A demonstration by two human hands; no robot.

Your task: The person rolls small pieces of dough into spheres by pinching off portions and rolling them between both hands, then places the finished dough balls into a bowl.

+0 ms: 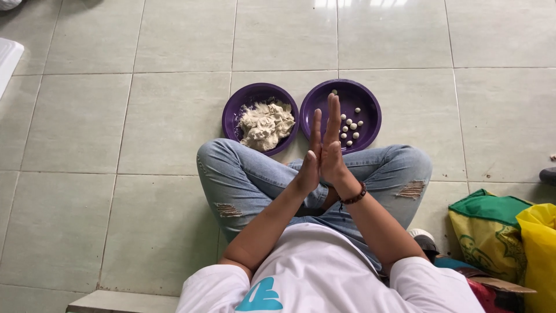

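I sit cross-legged on a tiled floor in blue jeans. My left hand (308, 165) and my right hand (332, 148) are pressed flat together, palm to palm, fingers straight and pointing away from me. Anything between the palms is hidden. A beaded bracelet (354, 197) is on my right wrist. Just beyond my knees stand two purple bowls side by side. The left bowl (233, 110) holds a lump of pale dough (266, 125). The right bowl (370, 104) holds several small dough balls (351, 127), and my fingertips overlap its near side.
Green and yellow bags (504, 232) lie on the floor at my right. A white object (8, 61) sits at the left edge. A dark shoe tip (548, 175) shows at the right edge. Pale green floor tiles (116, 145) surround me.
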